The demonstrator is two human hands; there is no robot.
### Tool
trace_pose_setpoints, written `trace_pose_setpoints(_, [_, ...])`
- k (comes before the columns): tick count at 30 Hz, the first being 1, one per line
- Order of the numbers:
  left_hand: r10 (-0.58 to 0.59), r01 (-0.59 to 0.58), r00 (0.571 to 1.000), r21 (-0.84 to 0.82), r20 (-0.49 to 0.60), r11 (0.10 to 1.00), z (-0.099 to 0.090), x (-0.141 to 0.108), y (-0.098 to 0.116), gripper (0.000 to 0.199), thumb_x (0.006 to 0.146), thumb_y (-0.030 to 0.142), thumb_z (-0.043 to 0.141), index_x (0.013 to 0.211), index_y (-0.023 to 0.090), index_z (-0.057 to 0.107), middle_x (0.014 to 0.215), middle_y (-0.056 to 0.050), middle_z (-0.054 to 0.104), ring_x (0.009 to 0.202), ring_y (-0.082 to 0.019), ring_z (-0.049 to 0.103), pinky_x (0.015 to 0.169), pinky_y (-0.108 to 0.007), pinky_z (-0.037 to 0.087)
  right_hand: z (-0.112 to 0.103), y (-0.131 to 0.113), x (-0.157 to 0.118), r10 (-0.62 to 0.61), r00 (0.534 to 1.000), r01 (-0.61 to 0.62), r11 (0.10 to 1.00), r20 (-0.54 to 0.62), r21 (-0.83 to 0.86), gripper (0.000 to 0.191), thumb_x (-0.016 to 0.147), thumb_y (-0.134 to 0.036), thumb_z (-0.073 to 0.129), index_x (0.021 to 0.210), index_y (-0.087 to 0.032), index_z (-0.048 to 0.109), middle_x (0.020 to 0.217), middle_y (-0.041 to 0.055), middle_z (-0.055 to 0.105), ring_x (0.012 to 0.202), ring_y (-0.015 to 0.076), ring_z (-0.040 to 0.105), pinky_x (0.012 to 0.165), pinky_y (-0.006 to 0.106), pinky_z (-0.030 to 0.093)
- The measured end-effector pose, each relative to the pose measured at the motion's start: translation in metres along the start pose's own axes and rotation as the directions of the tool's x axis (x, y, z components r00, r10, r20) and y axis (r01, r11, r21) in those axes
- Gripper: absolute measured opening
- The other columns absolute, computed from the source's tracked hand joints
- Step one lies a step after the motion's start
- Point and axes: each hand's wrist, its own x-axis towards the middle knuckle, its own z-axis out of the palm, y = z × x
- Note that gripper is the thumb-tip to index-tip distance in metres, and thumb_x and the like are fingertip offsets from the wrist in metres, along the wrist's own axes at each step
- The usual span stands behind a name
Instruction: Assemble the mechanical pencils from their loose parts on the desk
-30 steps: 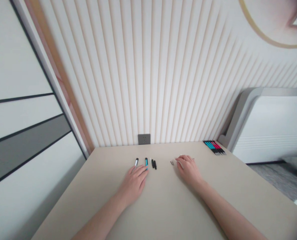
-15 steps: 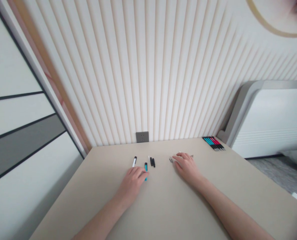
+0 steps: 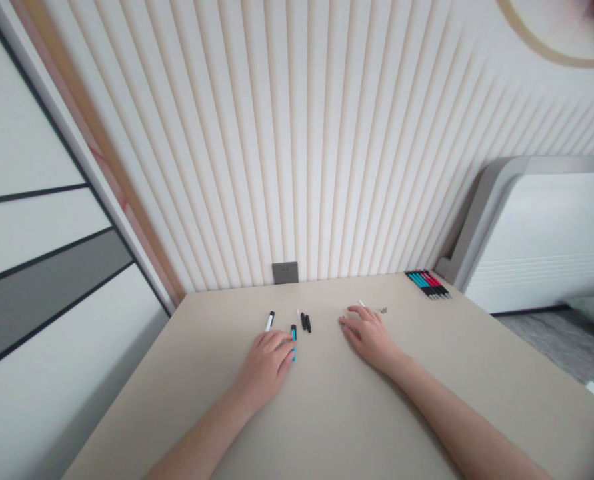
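My left hand (image 3: pixel 267 363) lies palm down on the table, fingers loosely spread, their tips resting on a blue pen barrel (image 3: pixel 293 331) with a black end. Just beyond its knuckles is a white pen barrel (image 3: pixel 269 321) with a black end, partly hidden. My right hand (image 3: pixel 371 337) is low over the table, thumb and forefinger closed at a small grey metal piece (image 3: pixel 341 319), mostly covered by the fingertips. Two black pen grips (image 3: pixel 305 323) lie side by side between the hands, a small whitish piece (image 3: pixel 298 313) beside them. A thin white stick (image 3: pixel 361 303) shows behind my right fingers.
Small grey pieces, perhaps springs (image 3: pixel 383 310), lie past my right hand. At the table's (image 3: pixel 321 413) back right corner is a row of several blue and red pens (image 3: pixel 427 285). A ribbed wall with a dark socket (image 3: pixel 285 272) borders the back; a bed headboard (image 3: pixel 547 227) stands right.
My right hand has shifted slightly left, its fingertips now covering the small grey pieces that showed before. The left hand stays beside the blue barrel, fingers slightly rearranged.
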Motion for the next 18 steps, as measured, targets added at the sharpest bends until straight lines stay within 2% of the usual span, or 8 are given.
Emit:
trace_pose_setpoints(4, [0.020,-0.022,1.000,0.075,0.020,0.997,-0.0009,0.0002,-0.0024,0.028,0.090,0.007,0.048,0.103,0.024,0.066,0.108,-0.004,0.066,0.105,-0.020,0.058,0.089,-0.038,0.044,0.0006,0.0008,0.0003,-0.001,1.000,0.001,1.000,-0.022,-0.002,0.029,0.093,-0.028,0.046,0.110,-0.025,0.070,0.125,0.0107,0.057,0.118,0.0265,0.049,0.098,0.043,0.037])
trace_pose_setpoints(10, [0.147,-0.159,0.986,0.215,0.073,0.964,-0.0064,0.0017,-0.0019,0.024,0.091,0.010,0.051,0.105,0.025,0.064,0.115,-0.005,0.063,0.110,-0.021,0.054,0.094,-0.041,0.040,0.0019,0.0013,0.0009,-0.006,1.000,0.006,1.000,-0.021,0.013,0.027,0.092,-0.028,0.048,0.105,-0.024,0.071,0.123,0.0107,0.058,0.117,0.0265,0.050,0.098,0.044,0.037])
trace_pose_setpoints(13, [0.185,-0.201,0.979,0.219,0.090,0.955,-0.0099,0.0025,-0.0001,0.020,0.091,0.011,0.052,0.102,0.022,0.064,0.113,-0.005,0.063,0.111,-0.021,0.053,0.097,-0.042,0.039,-0.0005,-0.0008,0.0012,-0.026,0.999,0.028,0.998,-0.032,0.050,0.023,0.091,-0.027,0.051,0.100,-0.025,0.072,0.122,0.0095,0.059,0.116,0.0253,0.051,0.099,0.044,0.036])
trace_pose_setpoints(18, [0.240,-0.245,0.969,0.152,0.052,0.958,-0.0082,0.0020,-0.0014,0.017,0.093,0.012,0.050,0.095,0.022,0.064,0.108,-0.005,0.064,0.108,-0.020,0.055,0.097,-0.041,0.039,-0.0038,-0.0044,0.0020,-0.087,0.996,0.089,0.990,-0.020,0.111,0.016,0.089,-0.025,0.055,0.093,-0.024,0.070,0.114,0.0073,0.062,0.114,0.0217,0.054,0.099,0.043,0.038])
